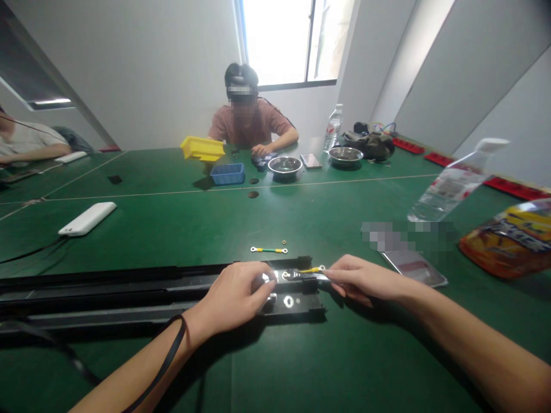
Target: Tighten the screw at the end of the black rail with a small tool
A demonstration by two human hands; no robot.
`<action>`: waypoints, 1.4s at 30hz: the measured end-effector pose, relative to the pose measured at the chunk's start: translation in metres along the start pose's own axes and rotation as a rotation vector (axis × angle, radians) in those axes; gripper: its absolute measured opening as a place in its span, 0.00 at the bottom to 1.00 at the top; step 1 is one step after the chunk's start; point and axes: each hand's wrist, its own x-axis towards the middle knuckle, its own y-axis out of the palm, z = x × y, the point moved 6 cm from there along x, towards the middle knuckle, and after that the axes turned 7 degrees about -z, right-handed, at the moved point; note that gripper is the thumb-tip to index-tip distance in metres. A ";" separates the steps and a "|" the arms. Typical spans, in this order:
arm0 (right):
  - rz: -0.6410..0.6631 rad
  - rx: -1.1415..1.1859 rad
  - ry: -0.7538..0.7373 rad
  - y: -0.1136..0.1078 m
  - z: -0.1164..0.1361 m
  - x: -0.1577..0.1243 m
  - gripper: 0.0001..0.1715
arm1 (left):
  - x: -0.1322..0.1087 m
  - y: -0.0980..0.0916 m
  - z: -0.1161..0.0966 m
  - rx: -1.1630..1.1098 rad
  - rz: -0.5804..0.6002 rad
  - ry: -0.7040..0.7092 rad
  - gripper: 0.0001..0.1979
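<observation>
My left hand [239, 295] rests on the black metal rail [297, 310], fingers curled around a shiny part that they mostly hide. A dark strap loops around that wrist. At the rail's right end, my right hand [355, 279] is closed on a slim silver wrench [316, 276], whose tip points left along the rail. Right behind the tool lies a yellow-green wire [307, 270] with a ring terminal at its right end. A second short green-yellow wire [269, 250] with two ring terminals lies on the table beyond, with a small brass-coloured nut [284, 242] near it.
Opposite sits a person [245, 123] near a yellow bin [202, 149], a blue basket [228, 174] and metal bowls [284, 166]. To my right are a phone [413, 267], a water bottle [451, 183] and an orange packaged bottle [510, 238]. A white power bank [88, 219] lies left.
</observation>
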 end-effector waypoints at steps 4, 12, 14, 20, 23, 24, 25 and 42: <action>0.009 0.029 0.004 -0.001 -0.002 0.000 0.31 | 0.000 -0.001 -0.001 -0.009 0.003 0.006 0.09; -0.253 0.039 -0.100 -0.014 -0.004 0.004 0.30 | 0.000 -0.002 -0.002 -0.009 -0.009 0.013 0.09; -0.375 0.082 -0.180 -0.018 -0.002 0.006 0.30 | 0.000 -0.001 -0.002 -0.007 -0.009 0.015 0.09; -0.393 0.184 -0.263 -0.013 0.003 0.011 0.32 | 0.000 -0.002 -0.002 -0.012 -0.007 0.012 0.09; -0.377 0.163 -0.253 -0.010 0.007 0.010 0.32 | 0.000 -0.002 -0.002 -0.016 -0.009 0.014 0.09; -0.370 0.155 -0.249 -0.009 0.008 0.010 0.33 | 0.000 -0.002 -0.002 -0.017 -0.008 0.015 0.09; -0.363 0.147 -0.244 -0.008 0.009 0.011 0.33 | 0.000 -0.002 -0.002 -0.018 -0.008 0.015 0.09; -0.078 -0.072 -0.034 0.001 0.001 0.002 0.29 | 0.000 0.000 0.000 -0.002 0.006 -0.004 0.09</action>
